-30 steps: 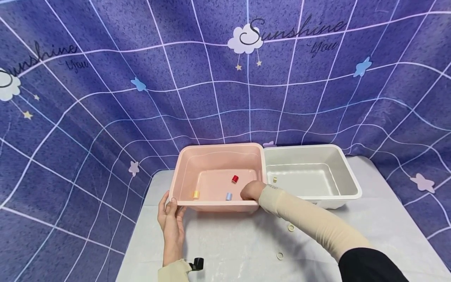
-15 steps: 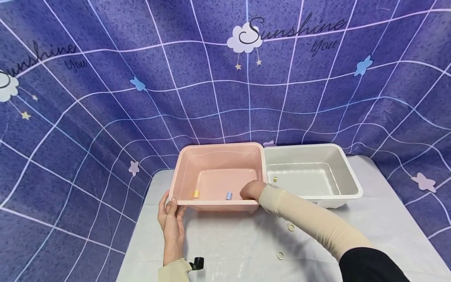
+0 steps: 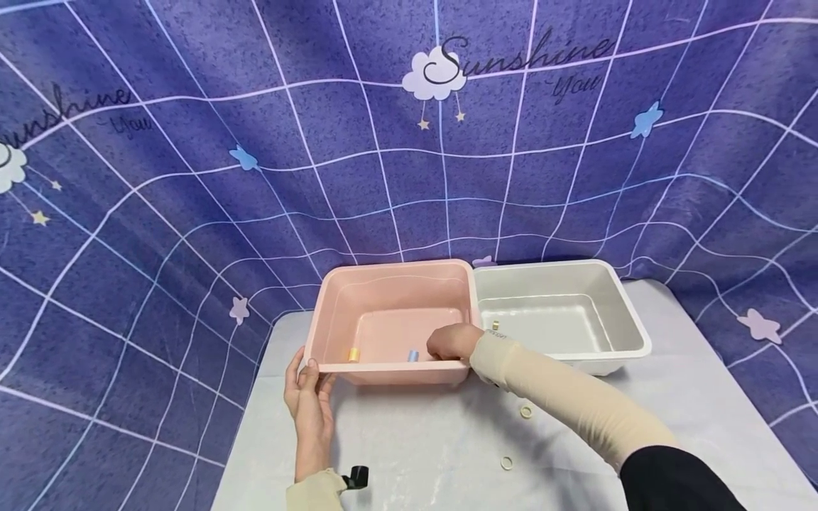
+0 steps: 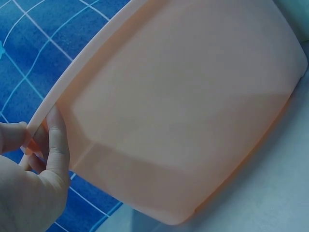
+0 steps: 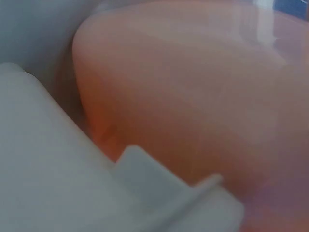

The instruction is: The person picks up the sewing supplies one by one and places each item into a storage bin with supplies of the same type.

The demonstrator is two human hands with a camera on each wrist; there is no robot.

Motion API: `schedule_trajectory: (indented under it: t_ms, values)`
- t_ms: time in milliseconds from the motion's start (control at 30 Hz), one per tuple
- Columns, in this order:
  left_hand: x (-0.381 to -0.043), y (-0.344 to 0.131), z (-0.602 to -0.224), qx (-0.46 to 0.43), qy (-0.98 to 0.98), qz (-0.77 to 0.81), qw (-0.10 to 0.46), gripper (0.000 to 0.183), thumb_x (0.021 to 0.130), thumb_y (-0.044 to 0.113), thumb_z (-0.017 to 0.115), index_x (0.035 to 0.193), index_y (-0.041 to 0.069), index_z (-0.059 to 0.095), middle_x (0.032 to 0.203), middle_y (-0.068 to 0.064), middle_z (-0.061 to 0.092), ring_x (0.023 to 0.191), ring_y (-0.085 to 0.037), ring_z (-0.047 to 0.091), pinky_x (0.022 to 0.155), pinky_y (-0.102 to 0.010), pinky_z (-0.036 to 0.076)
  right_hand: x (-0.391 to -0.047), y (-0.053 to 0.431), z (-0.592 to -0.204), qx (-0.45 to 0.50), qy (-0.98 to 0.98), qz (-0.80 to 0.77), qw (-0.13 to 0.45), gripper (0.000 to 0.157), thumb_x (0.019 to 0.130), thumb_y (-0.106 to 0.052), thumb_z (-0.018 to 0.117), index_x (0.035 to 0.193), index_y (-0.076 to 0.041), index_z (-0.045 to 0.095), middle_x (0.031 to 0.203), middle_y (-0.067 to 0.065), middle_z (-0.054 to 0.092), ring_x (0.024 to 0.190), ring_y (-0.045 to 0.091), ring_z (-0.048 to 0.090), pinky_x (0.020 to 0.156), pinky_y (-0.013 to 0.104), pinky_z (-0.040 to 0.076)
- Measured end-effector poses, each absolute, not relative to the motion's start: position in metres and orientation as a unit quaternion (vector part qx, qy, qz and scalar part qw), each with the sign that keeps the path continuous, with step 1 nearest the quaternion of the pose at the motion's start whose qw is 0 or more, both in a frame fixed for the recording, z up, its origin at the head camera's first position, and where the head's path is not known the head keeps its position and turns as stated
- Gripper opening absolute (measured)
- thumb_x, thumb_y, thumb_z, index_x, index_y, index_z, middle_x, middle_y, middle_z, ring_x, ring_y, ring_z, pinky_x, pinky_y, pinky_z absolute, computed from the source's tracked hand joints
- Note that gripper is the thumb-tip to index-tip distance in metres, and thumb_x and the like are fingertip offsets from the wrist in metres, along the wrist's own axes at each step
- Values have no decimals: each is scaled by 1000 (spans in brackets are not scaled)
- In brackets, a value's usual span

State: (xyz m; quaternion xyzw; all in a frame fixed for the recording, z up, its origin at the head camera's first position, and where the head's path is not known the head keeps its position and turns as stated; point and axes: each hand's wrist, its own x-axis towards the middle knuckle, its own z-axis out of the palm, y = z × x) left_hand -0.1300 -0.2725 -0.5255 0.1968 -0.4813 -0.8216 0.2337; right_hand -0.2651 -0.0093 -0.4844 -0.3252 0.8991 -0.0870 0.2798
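At the left front corner of the pink bin (image 3: 396, 375), my left hand (image 3: 309, 404) grips the rim, thumb over the top and fingers beneath. The left wrist view shows the thumb and fingers (image 4: 58, 145) pinching that rim from both sides. My right hand (image 3: 452, 342) reaches down inside the bin's right front corner. Its fingertips are hidden behind the hand and the front wall, so I cannot tell what it holds. A yellow thread spool (image 3: 354, 355) and a light blue spool (image 3: 413, 356) lie on the bin floor near the front.
A light grey bin (image 3: 594, 366) stands against the pink one on the right, with a small gold-coloured piece (image 3: 495, 325) inside. Two pale rings, one nearer the bins (image 3: 526, 411) and one farther forward (image 3: 506, 463), lie on the table. A purple curtain (image 3: 358, 177) hangs behind.
A red spool on the pink bin's floor a second ago is out of sight since half a second ago. The right hand has shifted slightly left; the left hand keeps its grip.
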Motion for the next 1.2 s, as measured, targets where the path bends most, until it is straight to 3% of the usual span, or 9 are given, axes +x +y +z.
schedule_trajectory:
  t_ms: [200, 333, 433, 833, 967, 1100, 1200]
  values:
    - [-129, -275, -525, 198, -478, -821, 240, 56, 106, 21, 62, 157, 8, 42, 140, -13, 55, 112, -15, 70, 91, -26, 65, -282, -15, -509, -393, 881, -90, 248, 24, 82, -1, 65, 63, -15, 59, 68, 0, 53, 67, 20, 47, 60, 32, 43]
    - [-130, -275, -524, 198, -477, -822, 240, 55, 106, 20, 62, 156, 9, 43, 141, -14, 54, 111, -15, 71, 92, -26, 65, -268, -13, -486, -421, 877, -76, 218, 17, 82, 4, 65, 70, -8, 65, 67, -1, 51, 65, 17, 44, 58, 26, 38]
    - [-131, -275, -525, 198, -479, -821, 240, 55, 106, 20, 61, 156, 9, 43, 141, -14, 53, 110, -15, 71, 91, -26, 65, -264, -11, -481, -443, 873, -73, 193, 21, 82, 4, 64, 68, -11, 61, 65, -6, 46, 64, 13, 40, 56, 21, 30]
    - [-132, -276, -528, 202, -481, -820, 235, 55, 106, 21, 61, 156, 10, 43, 139, -13, 53, 105, -14, 71, 95, -29, 64, -264, -11, -478, -469, 863, -82, 170, 27, 83, 8, 62, 68, -14, 57, 67, -7, 45, 64, 12, 40, 56, 20, 29]
    - [-132, -276, -529, 200, -483, -819, 236, 55, 106, 21, 61, 156, 10, 43, 138, -13, 54, 106, -14, 71, 96, -30, 64, -265, -13, -478, -471, 861, -72, 176, 20, 86, 7, 62, 72, -8, 61, 68, -4, 47, 65, 14, 42, 58, 22, 33]
    - [-133, -276, -528, 193, -482, -820, 239, 58, 105, 21, 63, 157, 7, 41, 137, -14, 56, 103, -14, 72, 91, -28, 65, -275, -17, -490, -482, 857, -62, 169, 18, 85, 4, 64, 72, -9, 64, 70, -1, 56, 67, 17, 50, 60, 27, 44]
    - [-133, -276, -528, 188, -476, -824, 244, 60, 104, 21, 64, 157, 6, 40, 136, -15, 58, 100, -14, 73, 88, -27, 66, -296, -19, -535, -484, 855, -95, 159, 23, 81, -5, 65, 65, -19, 58, 68, -4, 56, 65, 15, 49, 57, 30, 44]
